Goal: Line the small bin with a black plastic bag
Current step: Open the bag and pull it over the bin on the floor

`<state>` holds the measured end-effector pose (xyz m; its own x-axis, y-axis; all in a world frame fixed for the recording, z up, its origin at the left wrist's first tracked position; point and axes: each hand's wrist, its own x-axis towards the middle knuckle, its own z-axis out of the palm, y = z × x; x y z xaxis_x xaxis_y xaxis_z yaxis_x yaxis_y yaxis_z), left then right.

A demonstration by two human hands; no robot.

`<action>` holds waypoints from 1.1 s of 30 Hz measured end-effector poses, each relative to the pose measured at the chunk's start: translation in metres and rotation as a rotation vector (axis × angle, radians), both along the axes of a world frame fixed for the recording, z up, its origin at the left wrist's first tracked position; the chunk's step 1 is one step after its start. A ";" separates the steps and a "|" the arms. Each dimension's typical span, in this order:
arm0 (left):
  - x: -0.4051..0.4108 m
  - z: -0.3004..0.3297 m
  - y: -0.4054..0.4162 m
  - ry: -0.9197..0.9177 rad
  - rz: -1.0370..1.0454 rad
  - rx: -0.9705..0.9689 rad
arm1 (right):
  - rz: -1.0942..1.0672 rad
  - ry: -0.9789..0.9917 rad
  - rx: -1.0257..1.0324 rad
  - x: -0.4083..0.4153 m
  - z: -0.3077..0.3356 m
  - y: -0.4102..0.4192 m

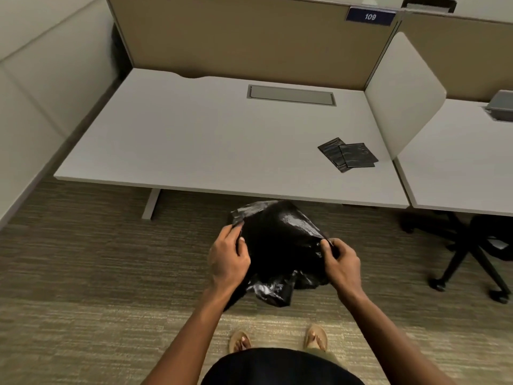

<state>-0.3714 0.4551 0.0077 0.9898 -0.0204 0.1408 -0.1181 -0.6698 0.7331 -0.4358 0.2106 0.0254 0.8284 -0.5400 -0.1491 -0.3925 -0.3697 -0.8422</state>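
Observation:
A black plastic bag is spread out in the air in front of me, above the carpet and just below the desk's front edge. My left hand pinches its rim on the left side. On the right side, my right hand pinches the rim too. The mouth of the bag is pulled apart between the two hands, and its lower part hangs crumpled below. No bin is visible; the bag may hide what is under it.
A white desk stands ahead with several folded black bags near its right end. A white divider panel separates a second desk. An office chair base stands at the right. My feet are on the carpet.

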 end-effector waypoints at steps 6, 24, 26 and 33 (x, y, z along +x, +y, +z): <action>0.002 -0.013 0.005 0.073 0.010 0.026 | -0.083 0.044 0.049 0.011 -0.015 -0.013; 0.052 -0.007 -0.036 -0.060 0.125 0.020 | 0.062 -0.006 0.038 0.082 -0.007 -0.038; 0.055 -0.002 -0.040 -0.259 0.081 0.067 | 0.090 -0.303 -0.133 0.087 0.013 -0.050; 0.056 -0.026 -0.077 0.252 0.131 0.062 | 0.267 0.060 -0.141 0.095 -0.042 -0.078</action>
